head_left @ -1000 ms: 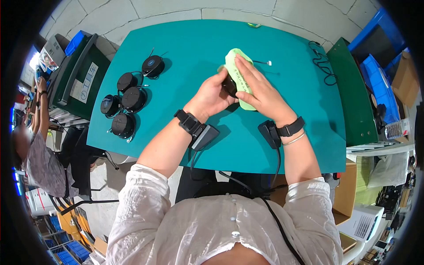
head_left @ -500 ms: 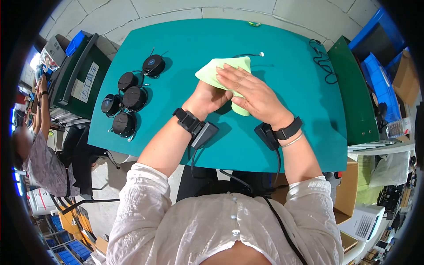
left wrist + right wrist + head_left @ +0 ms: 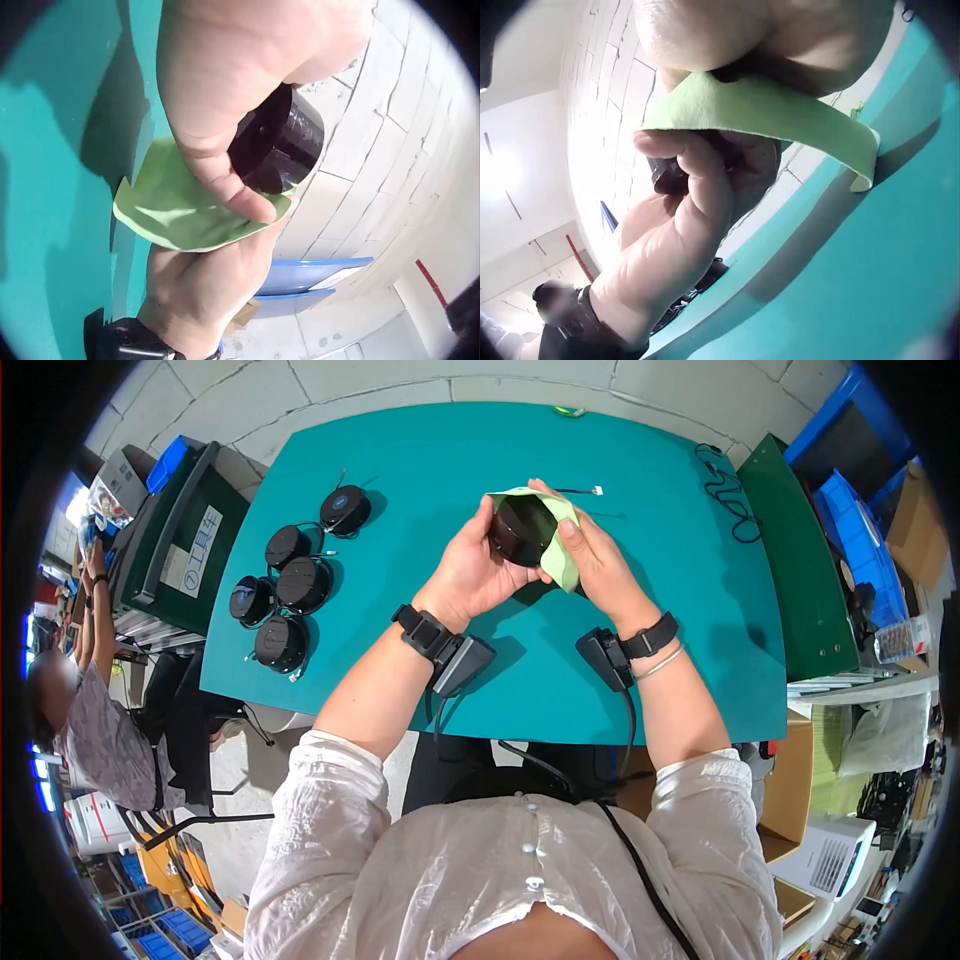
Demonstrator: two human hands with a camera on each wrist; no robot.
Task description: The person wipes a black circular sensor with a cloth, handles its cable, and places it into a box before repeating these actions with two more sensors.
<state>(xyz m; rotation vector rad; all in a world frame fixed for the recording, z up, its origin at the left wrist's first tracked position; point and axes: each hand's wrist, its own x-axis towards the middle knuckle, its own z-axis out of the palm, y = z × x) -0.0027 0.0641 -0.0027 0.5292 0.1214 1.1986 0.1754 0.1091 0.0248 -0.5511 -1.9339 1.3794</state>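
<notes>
both hands (image 3: 470, 570) raised, gripping black puck (image 3: 520, 530) in green cloth (image 3: 562, 560).

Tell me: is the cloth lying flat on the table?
No, the right hand presses the cloth to a black disc above the table.

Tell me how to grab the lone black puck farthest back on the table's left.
Come straight down and pinch the far puck across its round side wall. It lies flat, top face up, apart from the other four pucks, so fingers fit either side. Keep off the thin wires at its far edge.
</notes>
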